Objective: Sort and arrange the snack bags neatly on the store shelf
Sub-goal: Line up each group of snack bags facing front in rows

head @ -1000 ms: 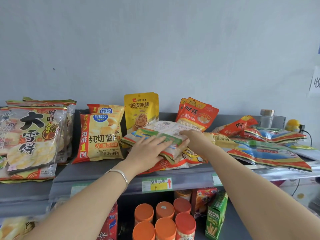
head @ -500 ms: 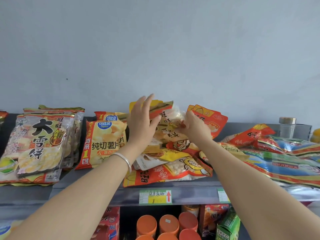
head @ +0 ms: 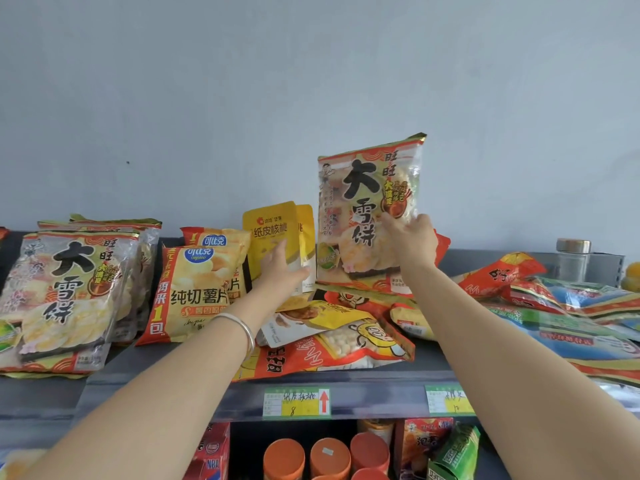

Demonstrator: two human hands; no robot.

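Gripping the rice-cracker bag (head: 363,202) by its lower right side, the right hand (head: 410,239) holds it upright and lifted off the heap, just to the right of the yellow walnut pouches (head: 272,233). The left hand (head: 282,268) lies flat with straight fingers against the front of those pouches and holds nothing (it looks to be steadying them, though how firmly it presses I cannot tell).

The bag most likely belongs with the matching stack (head: 65,292), which leans well to the left of the walnut pouches, beyond the potato-chip bags (head: 197,289). To do this well, carry the bag across above the pouches rather than dragging it past them, since they stand upright and would tip easily. A one-sided grip lets a wide, light bag swing, so bringing the free hand under its bottom edge would help. The crackers inside are probably brittle, so squeeze the seam and not the middle.

Set it down face out, at the same lean as its fellows. Mind the loose pile (head: 329,337) in front of the pouches: it lies close to the shelf (head: 166,393) lip and a careless nudge could send it over.
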